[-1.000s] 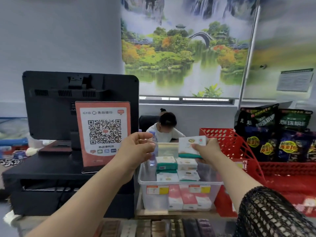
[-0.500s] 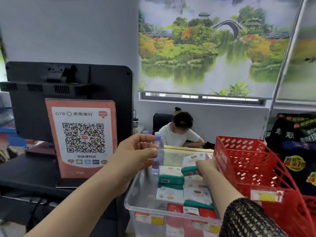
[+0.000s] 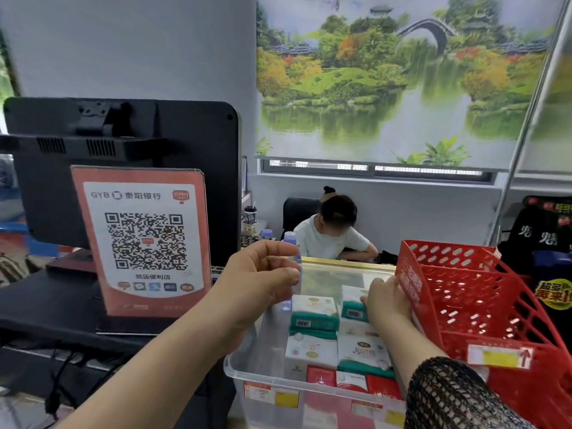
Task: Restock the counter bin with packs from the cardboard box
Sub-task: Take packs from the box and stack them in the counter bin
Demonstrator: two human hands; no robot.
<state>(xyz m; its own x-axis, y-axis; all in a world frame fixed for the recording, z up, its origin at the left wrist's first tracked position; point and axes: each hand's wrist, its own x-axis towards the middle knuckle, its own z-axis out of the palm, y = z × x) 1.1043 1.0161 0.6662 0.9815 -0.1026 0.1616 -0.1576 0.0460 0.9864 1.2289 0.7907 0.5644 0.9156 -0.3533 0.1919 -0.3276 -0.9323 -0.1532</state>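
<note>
head | right hand [image 3: 387, 301] grips white-green pack [image 3: 353, 307] at far-right corner of clear bin [image 3: 244, 374] | left hand [image 3: 263, 283] hovers over bin's left edge, fingers loosely curved, empty | right hand nearer pack; its long axis unclear; cardboard box unseen

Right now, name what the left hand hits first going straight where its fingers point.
The purple-capped bottle, right at the left hand's fingertips; depth is unclear, so they may already touch.
</note>
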